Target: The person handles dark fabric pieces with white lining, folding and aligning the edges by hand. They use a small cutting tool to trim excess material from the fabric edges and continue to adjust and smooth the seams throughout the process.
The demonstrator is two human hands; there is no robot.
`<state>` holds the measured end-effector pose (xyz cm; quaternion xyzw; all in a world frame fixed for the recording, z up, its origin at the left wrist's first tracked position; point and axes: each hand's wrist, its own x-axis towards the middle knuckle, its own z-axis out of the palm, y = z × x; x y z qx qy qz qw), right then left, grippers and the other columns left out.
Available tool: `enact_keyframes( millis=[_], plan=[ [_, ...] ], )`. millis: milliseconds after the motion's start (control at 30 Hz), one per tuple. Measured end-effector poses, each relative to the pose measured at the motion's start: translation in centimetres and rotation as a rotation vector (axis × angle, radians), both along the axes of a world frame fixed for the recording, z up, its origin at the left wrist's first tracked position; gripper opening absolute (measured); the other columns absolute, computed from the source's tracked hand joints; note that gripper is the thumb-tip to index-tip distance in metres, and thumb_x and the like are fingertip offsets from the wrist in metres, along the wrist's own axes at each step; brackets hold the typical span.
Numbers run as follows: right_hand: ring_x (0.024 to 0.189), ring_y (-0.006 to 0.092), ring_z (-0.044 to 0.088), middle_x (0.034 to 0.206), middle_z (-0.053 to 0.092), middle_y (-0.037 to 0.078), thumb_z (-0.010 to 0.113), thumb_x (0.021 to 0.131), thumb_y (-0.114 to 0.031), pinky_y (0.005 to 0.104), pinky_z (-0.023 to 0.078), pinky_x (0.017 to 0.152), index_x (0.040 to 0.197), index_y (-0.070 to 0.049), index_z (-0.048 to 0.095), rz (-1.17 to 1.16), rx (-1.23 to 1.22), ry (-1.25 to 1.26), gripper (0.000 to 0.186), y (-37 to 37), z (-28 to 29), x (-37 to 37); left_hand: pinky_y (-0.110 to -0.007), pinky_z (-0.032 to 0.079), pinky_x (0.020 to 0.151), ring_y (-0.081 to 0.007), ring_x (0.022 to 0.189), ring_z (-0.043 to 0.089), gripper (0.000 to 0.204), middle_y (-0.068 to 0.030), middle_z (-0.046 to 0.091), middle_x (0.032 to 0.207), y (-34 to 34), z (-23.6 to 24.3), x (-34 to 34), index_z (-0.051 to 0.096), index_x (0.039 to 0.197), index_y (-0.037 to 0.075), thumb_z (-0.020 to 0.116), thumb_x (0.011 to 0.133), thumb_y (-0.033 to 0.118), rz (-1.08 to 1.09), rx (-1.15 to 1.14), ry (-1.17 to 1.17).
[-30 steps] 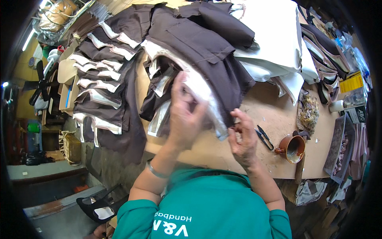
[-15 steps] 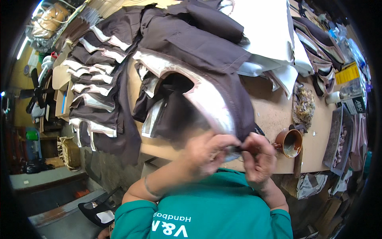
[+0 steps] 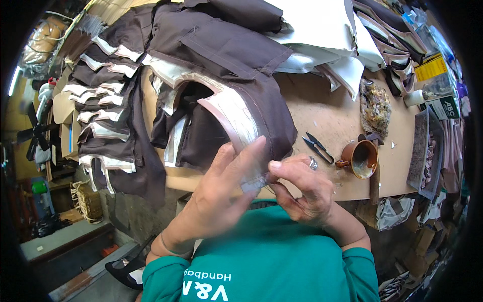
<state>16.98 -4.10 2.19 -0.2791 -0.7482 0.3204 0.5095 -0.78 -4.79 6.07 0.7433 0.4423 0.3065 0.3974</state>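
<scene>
A dark brown fabric piece (image 3: 274, 116) lies over the table's front edge, its curved opening bordered by white backing (image 3: 236, 108) and a pinkish strip. My left hand (image 3: 219, 183), slightly blurred, rests along that border with its fingers stretched out. At the piece's near end, my right hand (image 3: 304, 191) has its fingertips drawn together beside the cloth edge and wears a ring. What lies between those fingertips is too small to make out. Black thread snips (image 3: 319, 147) lie on the table, just beyond my right hand.
A brown mug (image 3: 362, 160) stands at the right, near a clear bag of scraps (image 3: 375, 108). Several similar brown pieces (image 3: 108, 116) hang layered at the left. White sheets (image 3: 322, 30) are stacked at the back. A grey basket (image 3: 422, 151) sits at the right edge.
My left hand has shifted left and its fingers have straightened from a pinch. My right hand has moved slightly left, uncovering the thread snips. The whole view has shifted.
</scene>
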Motion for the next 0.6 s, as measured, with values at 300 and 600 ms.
enact_keyframes(
  millis=[300,600],
  plan=[
    [0.068,0.0230,0.058,0.083,0.060,0.011,0.064,0.059,0.013,0.0302,0.048,0.059,0.107,0.003,0.052,-0.040,0.036,-0.002,0.050,-0.3,0.2,0.0,-0.032,0.046,0.074,-0.0286,0.096,0.054,0.058,-0.0167,0.054,0.101,0.0,-0.8,1.1,0.051,0.115,-0.001,0.060,0.059,-0.013,0.122,-0.107,-0.254],
    [0.073,0.0239,0.058,0.089,0.058,0.014,0.061,0.061,0.001,0.0323,0.050,0.064,0.113,0.007,0.048,-0.139,0.414,-0.189,0.054,0.4,-0.6,-0.2,-0.030,0.045,0.078,-0.0252,0.096,0.054,0.060,-0.0166,0.055,0.103,0.9,-0.6,1.0,0.049,0.118,-0.003,0.058,0.059,-0.011,0.072,-0.116,-0.222]
  ],
)
